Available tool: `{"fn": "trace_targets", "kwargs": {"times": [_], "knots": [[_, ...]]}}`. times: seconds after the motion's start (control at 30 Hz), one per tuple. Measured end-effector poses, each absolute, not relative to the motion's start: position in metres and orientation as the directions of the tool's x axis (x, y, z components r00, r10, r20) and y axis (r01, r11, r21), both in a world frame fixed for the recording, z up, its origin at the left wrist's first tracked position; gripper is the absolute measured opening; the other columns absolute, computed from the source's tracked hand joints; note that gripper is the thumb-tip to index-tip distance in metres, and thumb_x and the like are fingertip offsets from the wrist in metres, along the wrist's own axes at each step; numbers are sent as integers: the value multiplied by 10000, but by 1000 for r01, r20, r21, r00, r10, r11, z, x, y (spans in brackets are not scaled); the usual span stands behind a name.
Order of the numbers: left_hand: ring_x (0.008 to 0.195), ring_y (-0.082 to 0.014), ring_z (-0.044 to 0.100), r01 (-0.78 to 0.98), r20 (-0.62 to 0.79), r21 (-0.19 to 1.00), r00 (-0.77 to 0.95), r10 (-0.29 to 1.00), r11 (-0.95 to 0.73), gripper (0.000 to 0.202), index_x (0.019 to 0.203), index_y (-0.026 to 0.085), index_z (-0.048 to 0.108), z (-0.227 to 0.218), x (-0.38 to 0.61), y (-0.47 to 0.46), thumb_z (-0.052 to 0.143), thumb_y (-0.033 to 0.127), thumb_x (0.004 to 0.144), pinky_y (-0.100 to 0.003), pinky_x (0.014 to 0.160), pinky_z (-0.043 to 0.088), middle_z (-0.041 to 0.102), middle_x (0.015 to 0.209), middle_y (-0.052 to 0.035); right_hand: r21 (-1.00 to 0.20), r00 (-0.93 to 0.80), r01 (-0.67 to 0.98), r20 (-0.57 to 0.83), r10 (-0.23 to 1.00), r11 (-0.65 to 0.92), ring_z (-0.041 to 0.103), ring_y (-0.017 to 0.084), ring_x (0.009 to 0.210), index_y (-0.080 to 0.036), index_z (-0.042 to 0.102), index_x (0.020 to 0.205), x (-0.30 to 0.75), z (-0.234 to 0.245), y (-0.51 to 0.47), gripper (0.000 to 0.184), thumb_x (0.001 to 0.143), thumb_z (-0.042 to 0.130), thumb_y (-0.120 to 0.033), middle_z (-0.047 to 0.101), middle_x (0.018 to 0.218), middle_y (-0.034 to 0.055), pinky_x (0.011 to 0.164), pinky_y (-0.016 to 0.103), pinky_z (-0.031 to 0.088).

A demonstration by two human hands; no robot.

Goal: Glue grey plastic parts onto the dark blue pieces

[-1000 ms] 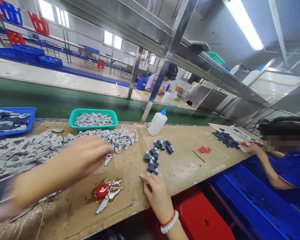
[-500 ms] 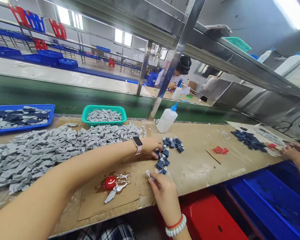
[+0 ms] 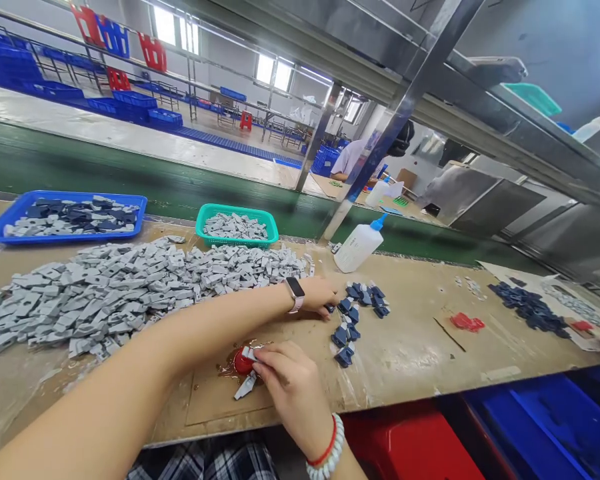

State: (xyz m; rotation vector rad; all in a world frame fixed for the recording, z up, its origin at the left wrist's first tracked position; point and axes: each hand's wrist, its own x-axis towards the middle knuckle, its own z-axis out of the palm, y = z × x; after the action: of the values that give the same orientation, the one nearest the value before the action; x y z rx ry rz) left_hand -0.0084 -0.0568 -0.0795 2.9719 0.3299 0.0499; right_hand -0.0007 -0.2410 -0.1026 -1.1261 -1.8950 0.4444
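Note:
My right hand [image 3: 293,377] pinches a small light grey plastic piece [image 3: 249,353] against the red round dome [image 3: 241,362]. Wet, shiny liquid lies around the dome on a cardboard sheet [image 3: 205,407]. Just below it rests another grey piece [image 3: 246,385]. My left hand [image 3: 320,295], with a watch on its wrist, reaches across to the group of dark blue and grey pieces [image 3: 347,333]. Its fingertips close about a dark blue plastic piece [image 3: 331,308], partly hidden by them.
A heap of grey pieces [image 3: 130,287] covers the left of the table. Behind it stand a blue tray [image 3: 65,235] and a green basket [image 3: 275,235]. A white squeeze bottle [image 3: 357,248] is by the metal post [image 3: 360,180]. Dark pieces [image 3: 527,307] lie far right.
My right hand has moved left with the grey piece, from beside the dark blue pieces to the red dome. My left hand stays at the dark group. The view has shifted.

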Motion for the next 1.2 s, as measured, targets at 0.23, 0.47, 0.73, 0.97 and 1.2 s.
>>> {"fn": "trace_targets", "kwargs": {"times": [0.23, 0.47, 0.73, 0.97, 1.2], "knots": [[874, -169, 628, 311, 291, 403, 848, 443, -861, 213, 1076, 128, 606, 3, -91, -81, 558, 295, 953, -310, 796, 499, 668, 992, -49, -475, -382, 651, 470, 796, 593, 606, 224, 771, -146, 718, 991, -3, -98, -241, 194, 903, 560, -76, 695, 856, 98, 660, 329, 525], [704, -129, 582, 434, 289, 759, 443, 849, -485, 190, 992, 263, 591, 13, -229, -185, 481, 408, 938, -186, 624, 454, 620, 810, 40, -962, -83, 168, 206, 975, 217, 673, 173, 717, -206, 782, 920, 1, -101, -235, 129, 847, 704, -279, 725, 814, 66, 658, 271, 557], [994, -190, 548, 189, -163, 971, 79, 983, 145, 399, 1094, 371, 583, -57, -200, -261, 586, 615, 778, -208, 815, 448, 632, 985, 50, -936, -73, -351, 48, 996, 19, 649, 103, 597, -262, 793, 872, -11, -76, -246, 132, 772, 789, -348, 711, 724, 21, 596, 196, 553], [1067, -185, 613, 234, 69, 965, 211, 975, -119, 334, 1130, 372, 581, -67, -180, -260, 644, 483, 821, -217, 889, 479, 671, 1112, 63, -870, -2, 123, 482, 876, 478, 691, 181, 765, -375, 738, 1058, -15, -66, -269, 333, 831, 718, -134, 732, 880, 35, 661, 292, 582], [974, -161, 648, 250, 144, 951, 168, 975, -183, 226, 1070, 353, 611, -67, -170, -266, 524, 480, 905, -198, 852, 481, 691, 1028, 56, -810, -107, 309, 492, 864, 499, 696, 194, 701, -338, 738, 1048, -21, -70, -278, 310, 869, 651, -101, 735, 847, 56, 603, 293, 600]]}}
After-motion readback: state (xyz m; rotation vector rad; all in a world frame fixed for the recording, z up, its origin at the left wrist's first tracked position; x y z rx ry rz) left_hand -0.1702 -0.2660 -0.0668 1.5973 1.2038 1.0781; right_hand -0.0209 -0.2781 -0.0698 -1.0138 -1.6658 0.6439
